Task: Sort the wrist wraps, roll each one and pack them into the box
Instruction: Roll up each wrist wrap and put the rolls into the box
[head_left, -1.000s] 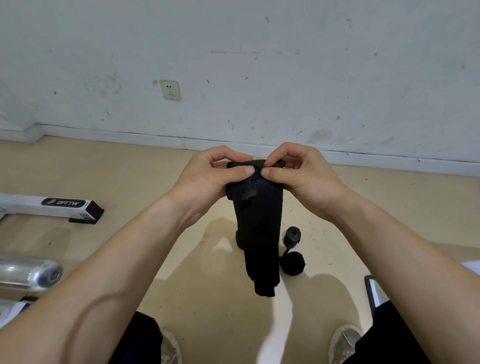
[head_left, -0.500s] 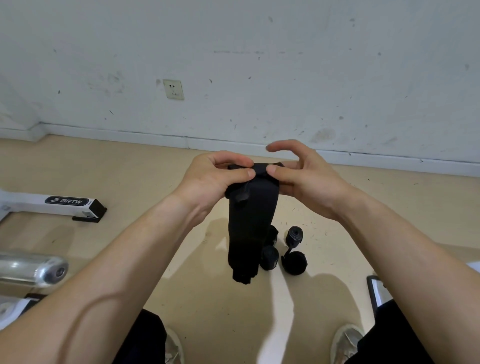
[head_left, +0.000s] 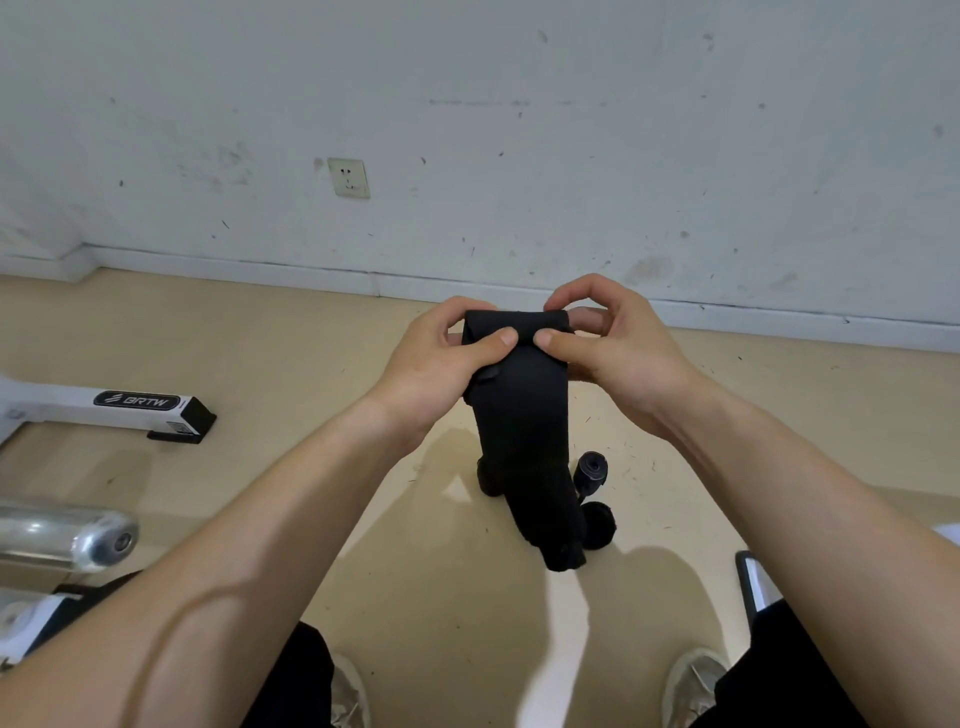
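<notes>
A person's left hand (head_left: 436, 364) and right hand (head_left: 618, 358) grip the top of a long black fabric wrist wrap (head_left: 519, 415) held up in front of the body. Both thumbs press the front of the roll, and the fingers are curled behind and over it. Half a second earlier the right forefinger was lifted clear; it has since curled back over the top. What was a flat fold a second ago now reads as a tight cylinder between the thumbs, a sign that rolling is under way with most of the strap left to wind. The loose tail hangs down and has swung to the right, its end dangling above the beige floor (head_left: 260, 364). Below it three small rolled black wraps (head_left: 592, 467) lie close together, one largely hidden behind the tail, apparently finished and awaiting packing. The box cannot be made out in this view. At left are a white metal frame foot (head_left: 104, 410) with a black label and a chrome tube (head_left: 62, 540).
</notes>
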